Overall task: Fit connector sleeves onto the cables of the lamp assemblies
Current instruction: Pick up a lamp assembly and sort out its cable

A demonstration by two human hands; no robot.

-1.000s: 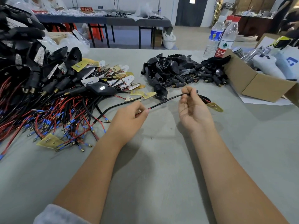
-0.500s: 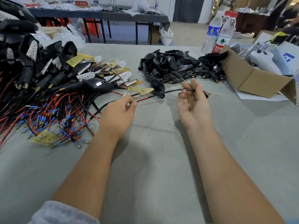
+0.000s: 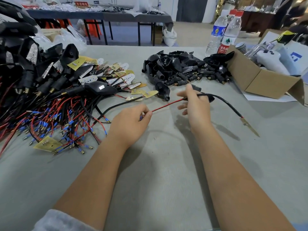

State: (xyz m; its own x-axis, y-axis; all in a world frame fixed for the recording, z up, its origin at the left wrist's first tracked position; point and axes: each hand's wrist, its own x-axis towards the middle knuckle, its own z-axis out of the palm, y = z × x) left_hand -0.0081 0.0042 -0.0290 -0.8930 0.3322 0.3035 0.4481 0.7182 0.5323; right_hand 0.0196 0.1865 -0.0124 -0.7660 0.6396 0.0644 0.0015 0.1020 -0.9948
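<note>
Above the grey tabletop (image 3: 166,180), the left hand (image 3: 128,124) pinches the red wire end of a cable (image 3: 168,105). The right hand (image 3: 195,105) grasps its black sleeved part, which droops right to a small circuit board (image 3: 250,128); loose connector sleeves (image 3: 183,67) lie heaped beyond

Little can be read here. In the upper right of the frame, the nearer water bottle (image 3: 230,33) carries a red and white label with the Chinese characters 农夫山, the rest cut off by the cardboard box (image 3: 260,79) in front of it. The bottle behind it (image 3: 216,33) has a blue label whose print is too small to read. At the upper left, a red sign (image 3: 81,4) on the far table (image 3: 100,15) shows yellow Chinese characters, too blurred to make out. At the right edge, a white bag (image 3: 295,58) bears a blue logo mark without legible letters.
</note>
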